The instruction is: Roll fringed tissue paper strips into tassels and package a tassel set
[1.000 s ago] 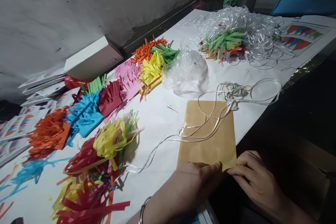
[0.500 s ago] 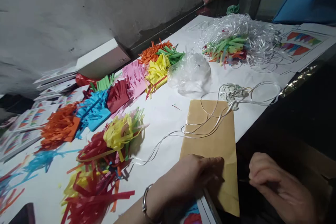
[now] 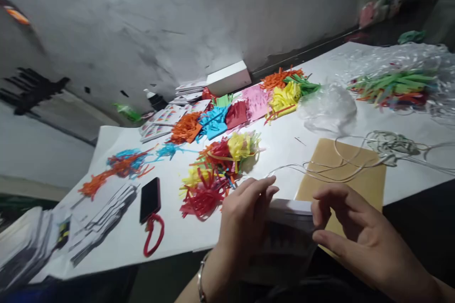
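Honestly, your left hand and right hand pinch the white card stack loosely — it might slip off the table edge.

Dim room, bright light on the white table, motion-blurred, edges dark and warped.

Left hand and right hand grip white card stack over brown envelope.
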### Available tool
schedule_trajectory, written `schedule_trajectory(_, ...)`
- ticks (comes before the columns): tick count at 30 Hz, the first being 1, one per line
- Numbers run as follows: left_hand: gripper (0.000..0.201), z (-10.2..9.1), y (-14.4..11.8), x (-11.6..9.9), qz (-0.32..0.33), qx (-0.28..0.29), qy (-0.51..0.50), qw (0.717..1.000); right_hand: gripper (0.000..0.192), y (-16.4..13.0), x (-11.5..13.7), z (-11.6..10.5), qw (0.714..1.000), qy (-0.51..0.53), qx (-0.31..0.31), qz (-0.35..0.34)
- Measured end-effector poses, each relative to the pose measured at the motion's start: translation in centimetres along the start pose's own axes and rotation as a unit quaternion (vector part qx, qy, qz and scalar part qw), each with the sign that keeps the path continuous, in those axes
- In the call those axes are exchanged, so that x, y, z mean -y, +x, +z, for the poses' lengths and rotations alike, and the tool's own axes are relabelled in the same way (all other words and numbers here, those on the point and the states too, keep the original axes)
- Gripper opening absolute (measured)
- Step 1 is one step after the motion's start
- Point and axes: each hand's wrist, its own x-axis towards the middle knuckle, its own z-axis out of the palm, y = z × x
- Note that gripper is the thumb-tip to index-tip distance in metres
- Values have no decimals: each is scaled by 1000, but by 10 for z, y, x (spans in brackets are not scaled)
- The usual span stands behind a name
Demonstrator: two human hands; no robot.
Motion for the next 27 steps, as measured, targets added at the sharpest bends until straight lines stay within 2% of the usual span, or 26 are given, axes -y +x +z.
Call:
schedule_trajectory(3, 19, -9, -36, 7, -38, -14, -22, 999, 41, 6, -10, 22, 997, -39, 69, -18)
schedule_trajectory(8, 35, -25, -82, 27, -25, 40, -75, 996, 39, 2, -23, 44, 990, -51, 129, 1)
schedule_trajectory(11, 26, -35, -97, 38, -40, 60, -98, 993, 40, 3, -22, 51, 986, -61, 157, 10)
schedule_trajectory(13, 17, -39, -101, 43, -61, 74, -118, 988, 41, 6, -21, 54, 981, -81, 174, 7)
schedule_trajectory(19, 19, -35, -101, 48, -87, 75, -149, 982, 44, 10, -26, 54, 963, -191, 186, -34)
schedule_trajectory(27, 17, -30, -98, 49, -95, 89, -146, 981, 45, 15, -31, 66, 942, -290, 111, -128)
